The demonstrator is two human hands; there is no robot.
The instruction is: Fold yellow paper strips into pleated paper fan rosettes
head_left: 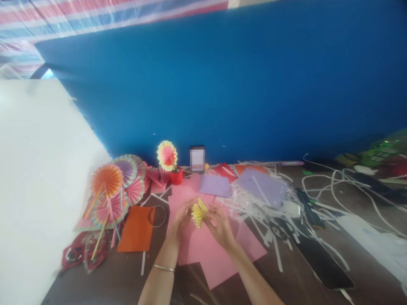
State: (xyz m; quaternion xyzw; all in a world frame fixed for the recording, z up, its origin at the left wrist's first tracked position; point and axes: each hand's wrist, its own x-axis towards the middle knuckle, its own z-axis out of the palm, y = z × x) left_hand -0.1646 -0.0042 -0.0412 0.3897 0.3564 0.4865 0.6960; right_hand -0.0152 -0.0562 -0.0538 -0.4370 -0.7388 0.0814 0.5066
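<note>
Between my two hands a small pleated yellow paper fan (198, 213) is held, partly spread. My left hand (183, 215) grips its left side, and the fingertips are partly hidden behind the folds. From the right, my right hand (218, 224) pinches the lower right edge of the folds. Beneath both hands lie overlapping pink paper sheets (210, 264). Just beyond them is a purple paper piece (215, 186). A finished-looking yellow and pink paper fan (167, 156) stands upright in a red holder (176, 176) behind my left hand.
Several colourful round paper fans (107, 180) pile up at the left, near an orange sheet (136, 229) and a roll of tape (157, 216). White paper strips (254, 212) heap at the right. Beyond them lie a black phone (327, 258) and white cables (333, 190). A blue wall (222, 84) rises behind.
</note>
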